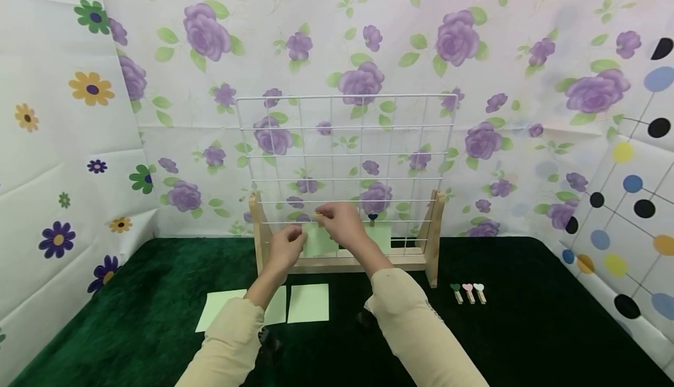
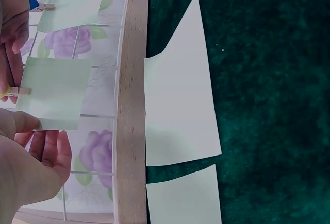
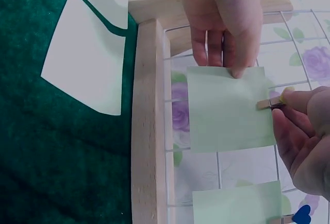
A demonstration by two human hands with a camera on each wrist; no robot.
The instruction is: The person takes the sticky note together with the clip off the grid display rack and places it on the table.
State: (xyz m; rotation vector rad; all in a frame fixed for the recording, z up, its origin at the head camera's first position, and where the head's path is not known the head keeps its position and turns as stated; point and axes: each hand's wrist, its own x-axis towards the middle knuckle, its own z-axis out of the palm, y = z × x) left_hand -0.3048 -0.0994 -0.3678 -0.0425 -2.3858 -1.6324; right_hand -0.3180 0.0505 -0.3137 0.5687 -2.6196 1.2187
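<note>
Recording a white wire grid (image 1: pixel 360 126) in a wooden stand (image 1: pixel 432 246), bearing two pale green cards against its lower part. The held card (image 3: pixel 227 110) is left of the second card (image 1: pixel 380 237), a gap between them; a blue-heart clip (image 1: pixel 372 218) sits on the second card's top edge. Count: five cards visible, three being loose cards (image 1: pixel 308 303) on the green cloth (image 1: pixel 500 340); five clips, three being spare clips (image 1: pixel 468 294) lying at right, hearts green, pink and white. The left hand (image 1: pixel 284 249) pinches the held card's left edge. The right hand (image 1: pixel 342 223), higher, grasps a yellow-topped clip (image 3: pixel 264 104) at its top edge. Both forearms reach forward.
</note>
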